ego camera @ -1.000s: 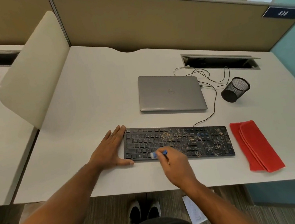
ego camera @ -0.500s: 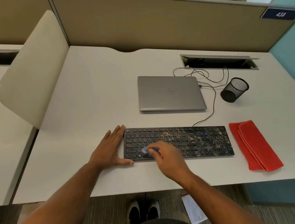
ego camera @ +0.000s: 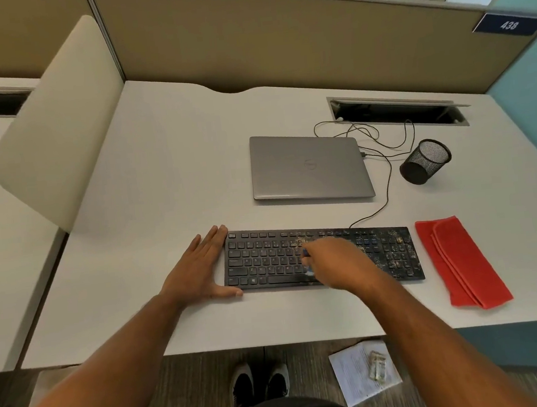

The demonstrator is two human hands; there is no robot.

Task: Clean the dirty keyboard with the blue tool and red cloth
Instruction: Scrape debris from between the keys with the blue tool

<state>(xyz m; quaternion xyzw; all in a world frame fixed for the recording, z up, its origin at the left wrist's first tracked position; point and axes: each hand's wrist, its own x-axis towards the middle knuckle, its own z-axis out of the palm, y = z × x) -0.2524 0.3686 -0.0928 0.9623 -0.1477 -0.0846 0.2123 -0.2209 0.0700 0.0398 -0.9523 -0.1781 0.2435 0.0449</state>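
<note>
We are in the brushing step: our left hand lies flat against the keyboard edge, our right hand grips the blue tool over the middle keys, the red cloth waits at the right, and next we should sweep toward the crumbs.
</note>
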